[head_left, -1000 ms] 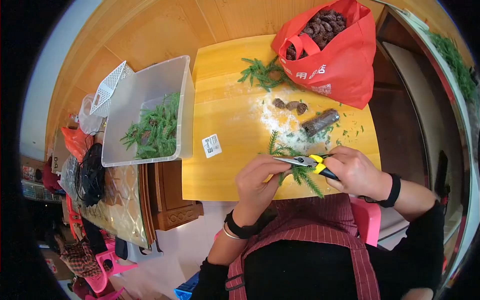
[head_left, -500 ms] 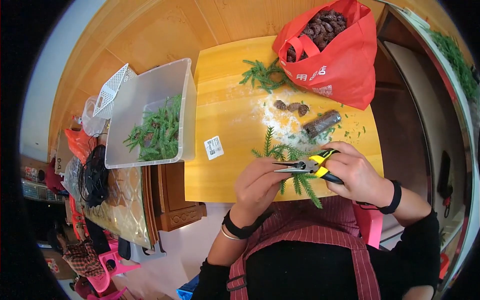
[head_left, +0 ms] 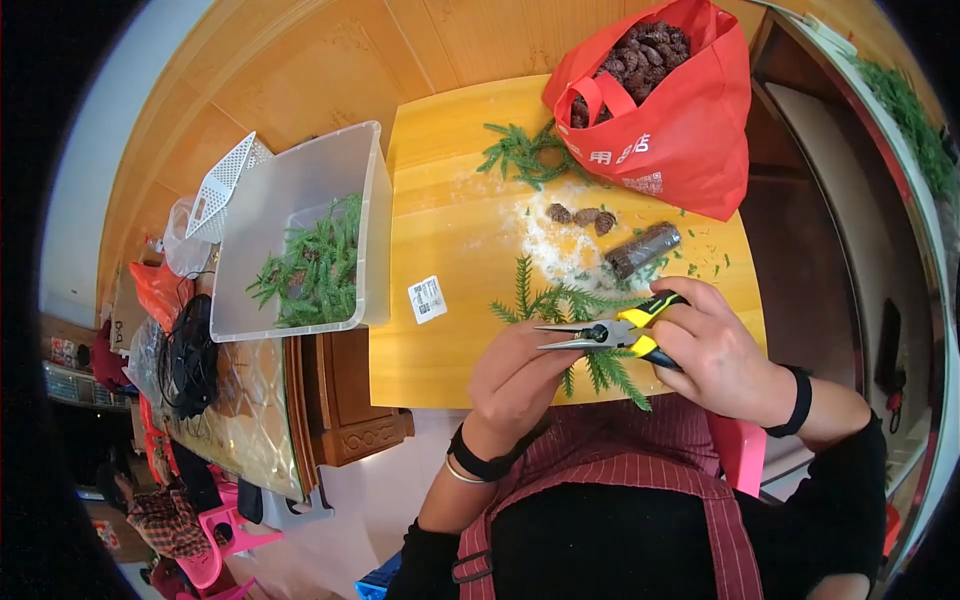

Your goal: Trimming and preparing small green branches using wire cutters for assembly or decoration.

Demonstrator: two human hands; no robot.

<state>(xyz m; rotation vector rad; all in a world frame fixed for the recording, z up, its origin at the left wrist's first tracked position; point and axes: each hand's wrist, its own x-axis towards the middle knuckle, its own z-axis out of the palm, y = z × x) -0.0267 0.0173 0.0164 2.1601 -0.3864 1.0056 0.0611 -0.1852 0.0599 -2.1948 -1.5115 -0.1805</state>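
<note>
My right hand (head_left: 712, 340) is wrapped round the yellow and black handles of long-nose pliers (head_left: 600, 334), whose jaws point left and stand slightly apart. My left hand (head_left: 520, 375) is closed on a green artificial pine sprig (head_left: 615, 372) beneath the pliers' jaws. Leafy ends of the sprig stick out above and below the tool. What the left fingertips pinch is partly hidden by the pliers. Beyond my hands lie several brown pine cones (head_left: 582, 217) and a dark cylindrical roll (head_left: 642, 250). White powder (head_left: 553, 245) and green clippings are scattered around them.
A red bag (head_left: 665, 140) full of pine cones stands at the table's back right, beside green sprigs (head_left: 530, 155). Left of the wooden table (head_left: 450, 250) is a clear plastic bin (head_left: 300, 185) holding greenery. A white label card (head_left: 427, 299) lies near the table's left edge.
The pliers' handles have spread a little and the jaws have parted slightly. The sprig's upper tips have shifted left. Both hands keep their hold.
</note>
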